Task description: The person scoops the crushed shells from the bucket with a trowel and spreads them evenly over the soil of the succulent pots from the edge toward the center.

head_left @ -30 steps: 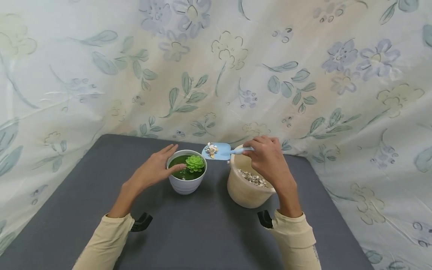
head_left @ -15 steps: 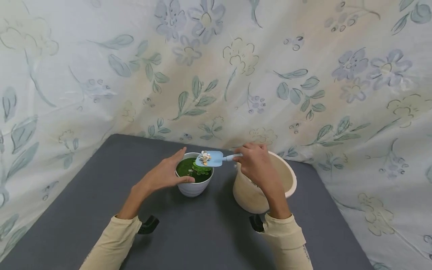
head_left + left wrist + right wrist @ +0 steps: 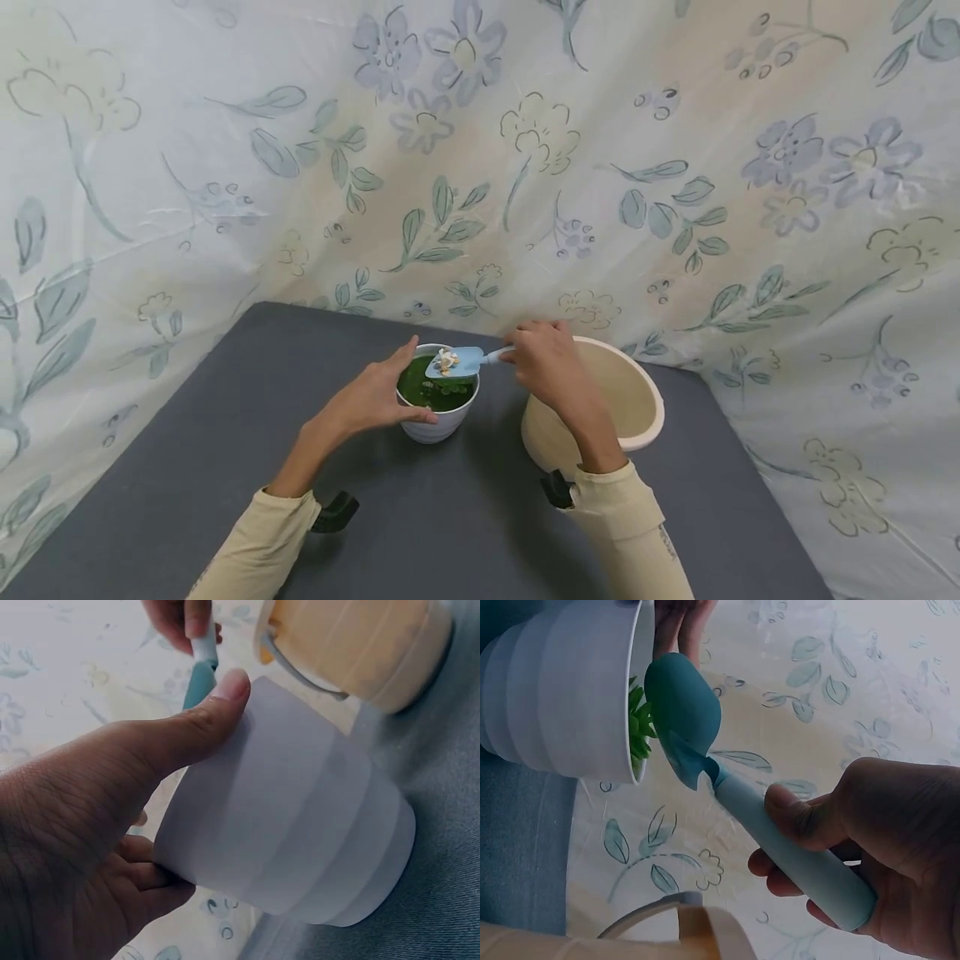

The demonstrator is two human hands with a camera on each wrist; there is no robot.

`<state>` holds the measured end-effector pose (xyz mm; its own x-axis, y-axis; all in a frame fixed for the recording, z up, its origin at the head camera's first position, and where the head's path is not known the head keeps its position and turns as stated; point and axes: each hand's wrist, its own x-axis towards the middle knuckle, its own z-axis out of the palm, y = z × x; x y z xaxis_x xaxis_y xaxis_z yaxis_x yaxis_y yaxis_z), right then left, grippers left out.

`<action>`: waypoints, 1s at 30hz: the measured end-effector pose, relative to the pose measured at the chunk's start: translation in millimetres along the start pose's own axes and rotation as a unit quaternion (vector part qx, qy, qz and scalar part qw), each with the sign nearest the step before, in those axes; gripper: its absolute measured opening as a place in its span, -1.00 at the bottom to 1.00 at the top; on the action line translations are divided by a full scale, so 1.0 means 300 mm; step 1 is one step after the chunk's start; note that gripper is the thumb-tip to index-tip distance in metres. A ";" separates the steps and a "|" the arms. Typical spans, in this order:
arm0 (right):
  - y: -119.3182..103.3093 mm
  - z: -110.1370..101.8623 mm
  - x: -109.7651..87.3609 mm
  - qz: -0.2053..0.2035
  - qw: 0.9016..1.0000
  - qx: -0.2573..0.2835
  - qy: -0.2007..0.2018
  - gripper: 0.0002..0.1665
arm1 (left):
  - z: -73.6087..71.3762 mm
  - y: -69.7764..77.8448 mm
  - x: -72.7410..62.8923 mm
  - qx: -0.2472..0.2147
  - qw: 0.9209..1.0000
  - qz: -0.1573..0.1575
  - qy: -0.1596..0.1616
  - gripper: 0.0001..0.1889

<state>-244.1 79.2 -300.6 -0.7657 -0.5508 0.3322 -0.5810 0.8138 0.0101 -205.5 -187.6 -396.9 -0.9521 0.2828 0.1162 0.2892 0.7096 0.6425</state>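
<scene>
A small white pot point(image 3: 438, 429) with green filling and a green succulent point(image 3: 639, 724) stands on the table. My left hand point(image 3: 371, 396) holds its left side, thumb across the near side and fingers at the far rim; the fingertips are partly hidden in the left wrist view. My right hand point(image 3: 551, 362) grips the handle of a light blue garden trowel point(image 3: 468, 360). The trowel's blade hangs over the pot's mouth, carrying small pale pebbles point(image 3: 446, 360). In the right wrist view the blade's underside covers part of the succulent.
A larger cream bucket point(image 3: 637, 408) with a grey handle point(image 3: 300, 675) stands to the right, below and behind my right forearm. Behind the dark grey table point(image 3: 435, 533) hangs a floral cloth point(image 3: 465, 167).
The trowel has moved left from beside the bucket to above the pot, with its pebbles. My left hand has come closer round the pot. The head view has shifted slightly.
</scene>
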 end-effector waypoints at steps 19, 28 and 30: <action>-0.108 -0.029 0.183 -0.050 0.984 -0.145 -0.088 -0.63 | -0.004 -0.008 -0.018 0.018 0.999 -0.021 0.018 0.36; -0.113 -0.070 0.189 -0.023 0.981 -0.155 -0.111 -0.60 | 0.002 0.006 -0.005 0.015 1.000 -0.022 0.016 0.41; -0.111 -0.076 0.186 -0.023 0.982 -0.156 -0.106 -0.58 | -0.003 0.004 -0.007 0.017 0.999 -0.025 0.017 0.42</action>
<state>-261.2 25.4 -260.8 -0.7998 -0.5878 0.1213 -0.5293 0.7860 0.3194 -203.2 -187.8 -395.7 -0.9679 0.2258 0.1108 0.2448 0.7441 0.6216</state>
